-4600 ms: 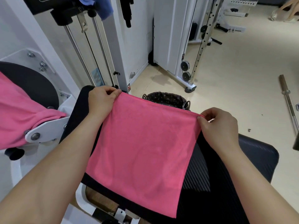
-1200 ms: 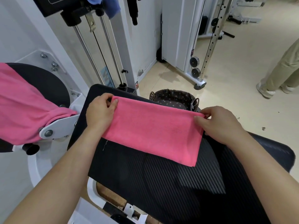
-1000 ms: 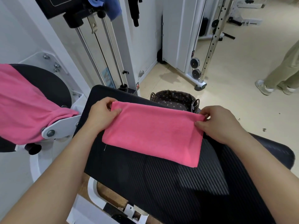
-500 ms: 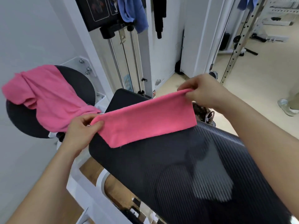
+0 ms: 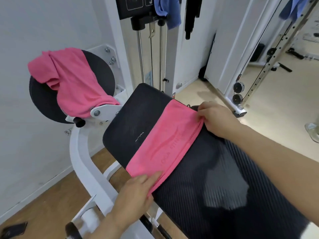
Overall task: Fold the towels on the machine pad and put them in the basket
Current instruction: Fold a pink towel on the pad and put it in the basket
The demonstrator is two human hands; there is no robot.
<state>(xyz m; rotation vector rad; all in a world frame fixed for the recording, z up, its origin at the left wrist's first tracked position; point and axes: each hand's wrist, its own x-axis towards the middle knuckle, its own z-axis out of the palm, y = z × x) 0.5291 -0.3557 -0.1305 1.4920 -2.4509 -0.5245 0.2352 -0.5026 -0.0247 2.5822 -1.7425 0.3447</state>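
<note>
A pink towel [image 5: 164,145], folded into a long narrow strip, lies slanted across the black machine pad [image 5: 215,178]. My left hand [image 5: 138,190] grips its near end at the pad's front edge, fingers on top of the cloth. My right hand [image 5: 217,119] pinches the far end, where the layers bunch together. A second pink towel [image 5: 74,83] hangs crumpled and unfolded over the round black pad [image 5: 101,73] on the left. The basket is almost wholly hidden behind my right hand; only a dark sliver [image 5: 190,106] shows.
White machine frame tubes [image 5: 82,163] curve below the pad on the left. The weight stack's steel guide rods [image 5: 141,54] rise behind it, with a blue cloth [image 5: 167,9] hanging above. A white cable rack [image 5: 245,66] stands on the beige floor at right.
The folded towel, held up in the air half a second ago, now lies flat on the pad, turned lengthwise. My left hand came down to the near edge and my right hand lowered at the far end.
</note>
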